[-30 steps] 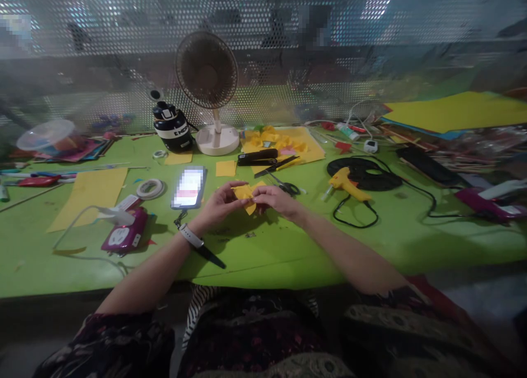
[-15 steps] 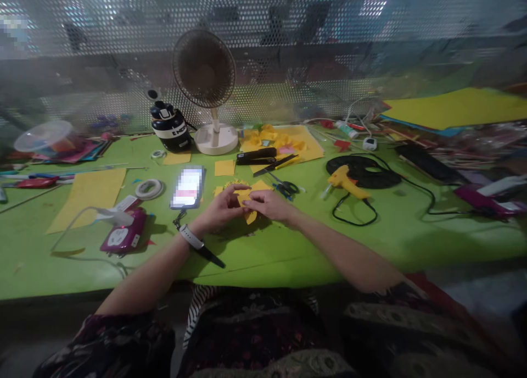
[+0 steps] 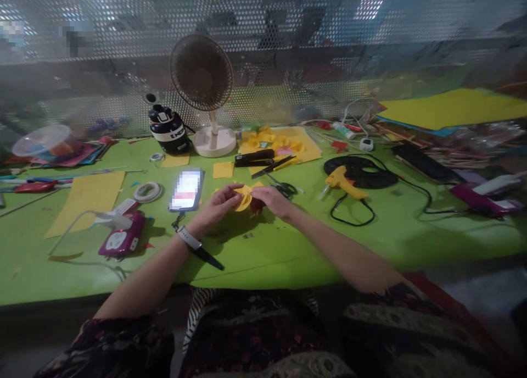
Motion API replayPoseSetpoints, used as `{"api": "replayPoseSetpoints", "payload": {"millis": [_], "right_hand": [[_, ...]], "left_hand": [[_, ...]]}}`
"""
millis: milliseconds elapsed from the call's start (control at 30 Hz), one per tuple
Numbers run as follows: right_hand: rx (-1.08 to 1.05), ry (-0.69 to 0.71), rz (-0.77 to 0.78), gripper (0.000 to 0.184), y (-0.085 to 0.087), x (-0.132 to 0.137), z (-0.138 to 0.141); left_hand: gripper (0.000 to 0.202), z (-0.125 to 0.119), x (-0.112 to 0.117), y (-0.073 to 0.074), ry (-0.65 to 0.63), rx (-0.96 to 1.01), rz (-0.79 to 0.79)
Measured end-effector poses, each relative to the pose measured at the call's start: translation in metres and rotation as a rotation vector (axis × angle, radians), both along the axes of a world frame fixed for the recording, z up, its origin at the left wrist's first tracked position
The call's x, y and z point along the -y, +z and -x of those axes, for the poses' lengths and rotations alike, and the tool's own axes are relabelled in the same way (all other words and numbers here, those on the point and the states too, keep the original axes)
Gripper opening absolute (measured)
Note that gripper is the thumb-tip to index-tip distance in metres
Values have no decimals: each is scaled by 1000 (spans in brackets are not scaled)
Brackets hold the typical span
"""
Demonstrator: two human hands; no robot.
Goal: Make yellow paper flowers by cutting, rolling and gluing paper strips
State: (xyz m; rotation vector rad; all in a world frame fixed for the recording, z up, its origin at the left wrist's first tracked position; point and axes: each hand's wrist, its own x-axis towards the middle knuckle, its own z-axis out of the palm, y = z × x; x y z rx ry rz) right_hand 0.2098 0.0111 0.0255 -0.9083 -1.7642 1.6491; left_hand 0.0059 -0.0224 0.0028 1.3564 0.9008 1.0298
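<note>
Both my hands meet over the middle of the green table point(image 3: 288, 246). My left hand point(image 3: 217, 204) and my right hand point(image 3: 273, 199) pinch a small folded piece of yellow paper point(image 3: 244, 198) between them, fingers closed on its edges. A watch sits on my left wrist. Just left of my hands lies a phone point(image 3: 186, 189) with its screen lit. Scissors point(image 3: 284, 189) lie just beyond my right hand.
A desk fan point(image 3: 203, 92) and a black-and-white bottle point(image 3: 169, 131) stand at the back. A yellow glue gun point(image 3: 345, 181) with a black cable lies to the right. Tape roll point(image 3: 149, 191), a magenta device point(image 3: 121, 238), yellow sheets point(image 3: 84, 199) and paper scraps point(image 3: 280, 143) lie about.
The yellow paper has been turned and folded smaller between my fingers. My hands stayed in place over the table's middle; the view shifted slightly.
</note>
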Motion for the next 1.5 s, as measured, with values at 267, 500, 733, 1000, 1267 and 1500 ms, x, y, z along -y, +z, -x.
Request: {"api": "replayPoseSetpoints", "payload": {"millis": [267,500,733,1000,1267,1500], "right_hand": [[10,-39,-3,30,-2,0,1],[18,-62,14,26,1,2,0],[30,-160,-6,13,-1,1,0],[127,-232,-127,16,2,5,1],[175,-280,-265,15,-3,2,0],[191,-258,-306,19,-4,3,-1]], "left_hand": [[45,-1,1,2,22,-12,-41],[34,0,3,3,68,-92,-63],[29,-4,4,3,92,-184,-166],[32,-7,3,1,119,-246,-224],[32,-7,3,2,130,-337,-305],[33,-6,1,-1,136,-402,-380]]}}
